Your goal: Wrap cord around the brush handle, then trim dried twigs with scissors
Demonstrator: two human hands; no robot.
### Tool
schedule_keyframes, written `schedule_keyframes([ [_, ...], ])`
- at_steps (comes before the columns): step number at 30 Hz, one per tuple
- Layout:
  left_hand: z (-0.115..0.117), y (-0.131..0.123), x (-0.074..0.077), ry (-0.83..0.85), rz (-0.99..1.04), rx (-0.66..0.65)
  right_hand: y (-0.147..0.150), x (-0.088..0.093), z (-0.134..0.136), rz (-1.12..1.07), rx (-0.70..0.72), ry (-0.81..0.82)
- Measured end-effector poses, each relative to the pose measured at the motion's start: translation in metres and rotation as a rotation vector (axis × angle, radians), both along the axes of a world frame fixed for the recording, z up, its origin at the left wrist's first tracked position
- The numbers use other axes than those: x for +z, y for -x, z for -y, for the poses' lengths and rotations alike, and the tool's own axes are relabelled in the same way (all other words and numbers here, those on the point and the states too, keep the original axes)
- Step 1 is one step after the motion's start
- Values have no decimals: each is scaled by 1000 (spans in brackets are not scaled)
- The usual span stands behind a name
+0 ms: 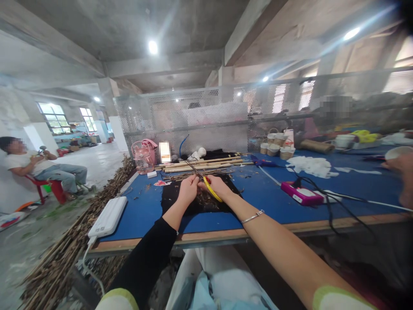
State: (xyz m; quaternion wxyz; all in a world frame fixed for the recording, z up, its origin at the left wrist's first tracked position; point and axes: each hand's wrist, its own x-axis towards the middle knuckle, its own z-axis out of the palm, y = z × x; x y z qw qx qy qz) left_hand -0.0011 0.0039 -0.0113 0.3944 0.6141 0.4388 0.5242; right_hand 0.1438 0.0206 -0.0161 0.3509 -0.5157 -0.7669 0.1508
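Observation:
My left hand (187,188) pinches a thin brown twig (192,168) over a black cloth (180,201) on the blue table (142,219). My right hand (218,186) is closed round yellow-handled scissors (211,189), whose blades meet the twig near my left fingers. Twig scraps (204,200) lie on the cloth under both hands. A silver bangle (253,216) circles my right wrist.
Long bamboo sticks (203,164) lie behind the cloth. A white power bank (108,216) rests at the table's left edge, a pink device (301,193) with black cables at the right. A stick pile (69,241) lines the floor on the left. A seated person (38,165) is far left. Small baskets (277,148) stand at the back.

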Motion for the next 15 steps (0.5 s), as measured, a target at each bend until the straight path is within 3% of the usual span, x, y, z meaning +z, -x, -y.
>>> schedule_keyframes([
  [6,5,-2,7,95,48,-22,1,1,0,31,-14,-5],
  [12,6,-2,7,-29,-25,-31,-1,2,1,136,-94,-17],
  [15,4,-2,4,-43,-36,-54,-2,2,1,89,-15,9],
])
